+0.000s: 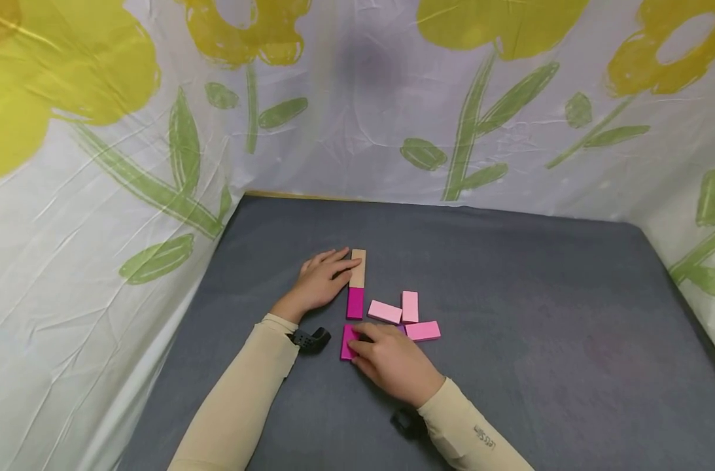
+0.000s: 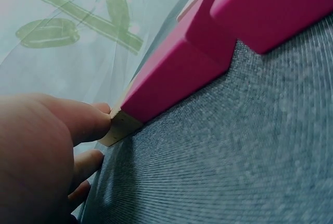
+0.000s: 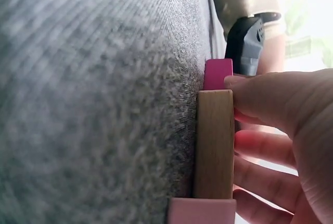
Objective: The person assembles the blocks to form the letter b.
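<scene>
In the head view a natural wood block (image 1: 359, 265) and a magenta block (image 1: 355, 303) lie end to end in a line. My left hand (image 1: 322, 280) rests at the wood block, fingers stretched, one across its top and the thumb along its left side. Nearer to me lies a second magenta block (image 1: 347, 343). My right hand (image 1: 400, 361) pinches it, fingertips over its right side and ends. In the right wrist view a wood-coloured block face (image 3: 215, 143) stands between this magenta block (image 3: 217, 73) and a pink block (image 3: 202, 211). The palm hides part of the table.
Several light pink blocks lie right of the line: one tilted (image 1: 384, 312), one upright in view (image 1: 410, 307) and one sideways (image 1: 422, 331). A bit of purple (image 1: 401, 328) shows beside the right hand. Flowered cloth walls (image 1: 357, 118) surround the grey table (image 1: 540, 314).
</scene>
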The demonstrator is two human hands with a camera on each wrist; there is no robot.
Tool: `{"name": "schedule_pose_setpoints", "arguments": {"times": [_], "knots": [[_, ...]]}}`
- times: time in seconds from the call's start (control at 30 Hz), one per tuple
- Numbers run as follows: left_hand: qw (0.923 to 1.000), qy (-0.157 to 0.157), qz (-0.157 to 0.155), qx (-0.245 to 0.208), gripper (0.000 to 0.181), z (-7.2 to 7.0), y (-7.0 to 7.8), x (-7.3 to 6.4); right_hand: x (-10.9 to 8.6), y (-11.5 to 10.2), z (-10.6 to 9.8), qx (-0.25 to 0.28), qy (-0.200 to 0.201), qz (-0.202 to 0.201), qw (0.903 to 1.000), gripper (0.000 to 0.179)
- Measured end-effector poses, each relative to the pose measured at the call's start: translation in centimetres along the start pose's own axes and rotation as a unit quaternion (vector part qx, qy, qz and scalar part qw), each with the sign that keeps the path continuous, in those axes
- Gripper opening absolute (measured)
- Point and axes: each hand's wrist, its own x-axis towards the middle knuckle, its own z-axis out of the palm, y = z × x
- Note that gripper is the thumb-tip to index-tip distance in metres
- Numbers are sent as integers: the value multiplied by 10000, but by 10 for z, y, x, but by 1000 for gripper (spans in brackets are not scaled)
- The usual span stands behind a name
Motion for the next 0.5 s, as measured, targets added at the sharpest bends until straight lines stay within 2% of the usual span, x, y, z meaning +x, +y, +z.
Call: {"name": "schedule_pose_setpoints", "arguments": {"times": [0.27, 0.5], "knots": [[10000, 26, -5, 14, 43, 0, 1, -1, -1, 4, 3, -14, 272, -31, 9996, 26], [10000, 56, -3, -9, 43, 2, -1, 2, 0, 4, 2, -18, 259, 38, 9997, 26]]}}
